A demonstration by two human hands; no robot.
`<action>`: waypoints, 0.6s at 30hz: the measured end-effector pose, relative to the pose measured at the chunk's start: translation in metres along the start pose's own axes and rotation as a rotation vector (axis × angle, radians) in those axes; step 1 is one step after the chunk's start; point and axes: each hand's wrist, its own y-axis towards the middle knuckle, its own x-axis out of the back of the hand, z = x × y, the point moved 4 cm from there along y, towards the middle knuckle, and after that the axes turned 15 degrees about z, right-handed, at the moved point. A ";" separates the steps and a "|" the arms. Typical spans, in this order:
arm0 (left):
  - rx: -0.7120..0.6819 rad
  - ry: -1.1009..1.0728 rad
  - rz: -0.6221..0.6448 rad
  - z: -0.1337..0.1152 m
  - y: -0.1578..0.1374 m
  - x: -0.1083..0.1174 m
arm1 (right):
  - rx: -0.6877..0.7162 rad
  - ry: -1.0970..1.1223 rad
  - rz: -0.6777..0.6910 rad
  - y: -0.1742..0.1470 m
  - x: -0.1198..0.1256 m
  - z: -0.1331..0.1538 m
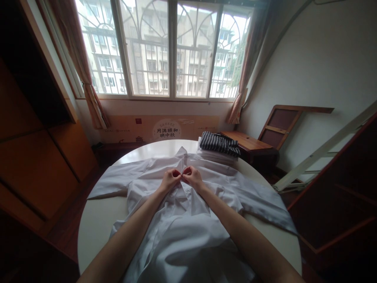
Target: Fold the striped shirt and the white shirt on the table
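Shirt (188,236) spread on table (92,232), collar (182,151) toward 12 o'clock, both hands at its front.
Left hand (171,179), right hand (192,177): thumbs and fingertips pinched narrow on the front edges, tips almost meeting; whether a button sits between, cannot tell. Judged light, soft, limp, quick to crease, not fragile; best hold: front edges, just below collar. One sleeve (114,179) ends near the rim just past 9, the other (265,200) at the rim by 3, may slide off. Stack (219,145) at 1 crowds that side; tabletop shows at 8, 11.
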 end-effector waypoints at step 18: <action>-0.008 0.071 -0.023 -0.002 -0.001 0.000 | 0.015 -0.019 -0.016 -0.001 0.000 0.000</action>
